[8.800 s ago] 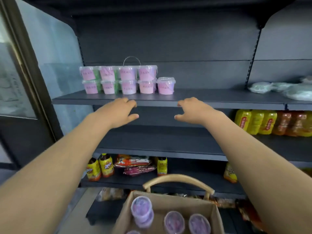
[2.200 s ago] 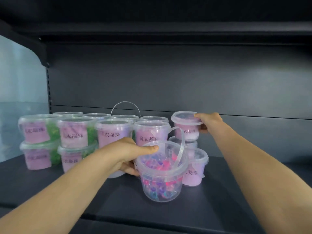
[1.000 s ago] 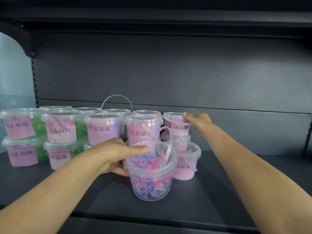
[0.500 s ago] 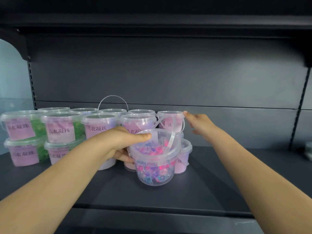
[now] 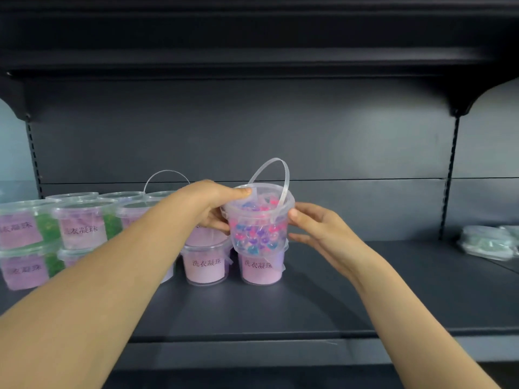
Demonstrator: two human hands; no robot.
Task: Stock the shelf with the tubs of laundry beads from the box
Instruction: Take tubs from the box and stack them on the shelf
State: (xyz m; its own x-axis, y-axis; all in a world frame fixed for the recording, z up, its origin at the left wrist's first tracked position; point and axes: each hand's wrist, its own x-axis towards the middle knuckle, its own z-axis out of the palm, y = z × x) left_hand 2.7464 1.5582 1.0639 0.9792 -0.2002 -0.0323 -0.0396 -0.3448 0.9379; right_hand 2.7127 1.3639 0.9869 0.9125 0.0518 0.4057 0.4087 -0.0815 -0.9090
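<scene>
Beyond the bare front edge of the shelf (image 5: 365,299), both hands meet at a clear tub of mixed beads (image 5: 259,228). The left hand (image 5: 213,203) grips its rim, one digit over the lid and the rest curled against the wall. The right hand (image 5: 323,231) touches the opposite wall, fingers loosely spread. The tub sits directly over a purple-labelled tub (image 5: 259,266) (whether they touch is unclear), its handle (image 5: 276,169) upright. Stacked tubs (image 5: 81,228) fill the shelf's back left, and wrapped packets (image 5: 488,242) lie at its right edge.

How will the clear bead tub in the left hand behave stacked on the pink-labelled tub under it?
Probably rigid: the clear bead tub shows no dent gripped by the left hand. Likely tippy: the pink-labelled tub below offers only a small lid. Smooth wall, possibly slippery.
</scene>
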